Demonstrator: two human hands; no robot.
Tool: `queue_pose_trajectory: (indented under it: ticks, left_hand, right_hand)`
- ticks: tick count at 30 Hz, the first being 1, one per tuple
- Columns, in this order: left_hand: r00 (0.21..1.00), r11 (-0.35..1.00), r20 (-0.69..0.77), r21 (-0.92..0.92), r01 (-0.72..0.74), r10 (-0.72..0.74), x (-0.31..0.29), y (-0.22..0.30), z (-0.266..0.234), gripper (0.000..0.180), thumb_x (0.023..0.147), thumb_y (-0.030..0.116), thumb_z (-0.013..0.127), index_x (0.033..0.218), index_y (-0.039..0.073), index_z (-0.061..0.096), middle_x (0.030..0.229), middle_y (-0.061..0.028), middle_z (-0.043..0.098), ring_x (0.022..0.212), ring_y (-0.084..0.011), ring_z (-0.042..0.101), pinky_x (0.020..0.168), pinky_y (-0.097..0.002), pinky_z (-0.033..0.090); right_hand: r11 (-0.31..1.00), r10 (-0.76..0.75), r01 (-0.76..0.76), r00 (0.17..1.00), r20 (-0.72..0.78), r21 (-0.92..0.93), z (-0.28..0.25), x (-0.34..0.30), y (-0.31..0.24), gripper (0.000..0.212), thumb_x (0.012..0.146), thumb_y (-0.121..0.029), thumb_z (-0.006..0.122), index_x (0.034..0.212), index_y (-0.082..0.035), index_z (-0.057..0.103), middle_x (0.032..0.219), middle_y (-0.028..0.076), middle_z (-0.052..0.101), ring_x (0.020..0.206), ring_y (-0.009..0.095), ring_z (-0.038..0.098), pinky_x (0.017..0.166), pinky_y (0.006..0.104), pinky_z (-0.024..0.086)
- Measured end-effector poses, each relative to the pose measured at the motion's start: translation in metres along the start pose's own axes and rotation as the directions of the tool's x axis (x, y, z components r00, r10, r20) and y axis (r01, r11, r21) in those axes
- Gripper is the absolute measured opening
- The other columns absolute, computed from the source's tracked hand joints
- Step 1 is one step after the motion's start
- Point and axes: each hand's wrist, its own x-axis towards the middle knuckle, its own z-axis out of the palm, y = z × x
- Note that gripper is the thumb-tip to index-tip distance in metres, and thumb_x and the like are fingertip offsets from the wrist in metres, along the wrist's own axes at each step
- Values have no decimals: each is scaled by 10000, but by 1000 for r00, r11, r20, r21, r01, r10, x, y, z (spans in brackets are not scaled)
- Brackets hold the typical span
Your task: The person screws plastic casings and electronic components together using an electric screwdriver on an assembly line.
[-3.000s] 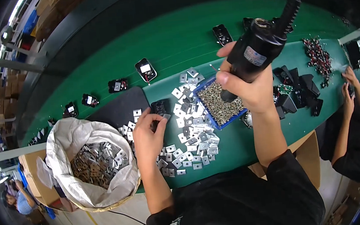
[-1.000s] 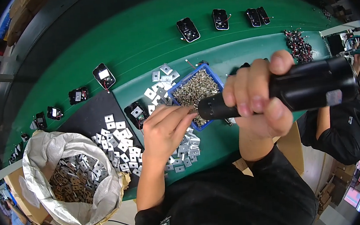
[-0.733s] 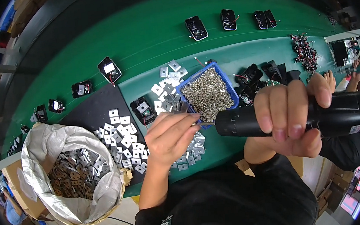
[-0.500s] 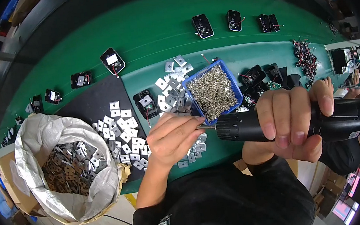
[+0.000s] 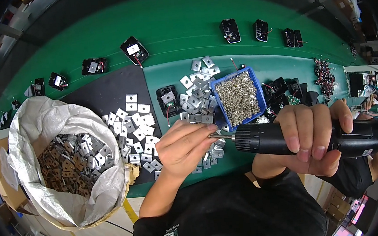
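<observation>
Power driver point(image 5: 266, 139) has swung from nose-down over the screw tray 3 s ago to roughly level, nose pointing left. Left hand point(image 5: 185, 148) has come off the black housing point(image 5: 175, 99) to the driver's nose.

Layout: green belt point(image 5: 179, 19) across the back, black housings spread along it. Green bench point(image 5: 162, 75) in front. White sack point(image 5: 30, 147) at left, open, full of metal plates. Black mat point(image 5: 121, 81) between sack and housing, loose plates on it.

Right hand point(image 5: 306, 127) is wrapped around the driver body, held above the bench just in front of the blue tray point(image 5: 259, 90). Nearest housing sits left of tray, plate inside. Left thumb and fingertips are pinched together on the bit point(image 5: 225, 136) at its tip; can't tell if a screw is in there. Screws point(image 5: 239, 97) fill the tray.
</observation>
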Motion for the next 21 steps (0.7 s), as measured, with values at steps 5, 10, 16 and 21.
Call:
queue_pose_trajectory:
  ticks: [5,10,16,21]
  left_hand:
    - [987,972,69,176,-157,147,3,-2,-10,258,691,56,759,914,-50,685,814,-132,687,643,-212,607,581,-293,444]
    - [972,889,227,434,-149,52,21,-5,-33,689,543,298,840,1124,-12,637,1060,-141,665,920,-278,615,813,-362,452]
    - [892,671,268,740,51,-363,28,-19,-61,1068,479,257,868,1404,45,378,1383,-109,474,1249,-310,443,1026,-396,299]
    - [936,708,183,700,90,-300,17,-43,-55,788,533,144,826,1257,84,520,1151,-87,585,1088,-253,537,942,-395,342]
  right_hand:
    - [998,56,-54,998,38,-45,2,1,5,362,844,-135,662,1136,-131,449,734,-21,535,625,87,533,654,262,479]
    - [988,108,-110,994,-22,-106,3,-5,18,368,844,-137,652,1147,-143,442,745,-22,506,609,115,476,639,289,412]
    - [963,93,-114,991,-94,-243,-9,-5,70,413,819,-99,671,1115,-143,386,683,10,480,595,163,517,663,359,471]
    - [907,13,-62,993,-120,-417,-17,-2,108,391,810,11,626,1101,-59,374,666,33,504,601,150,542,682,374,526]
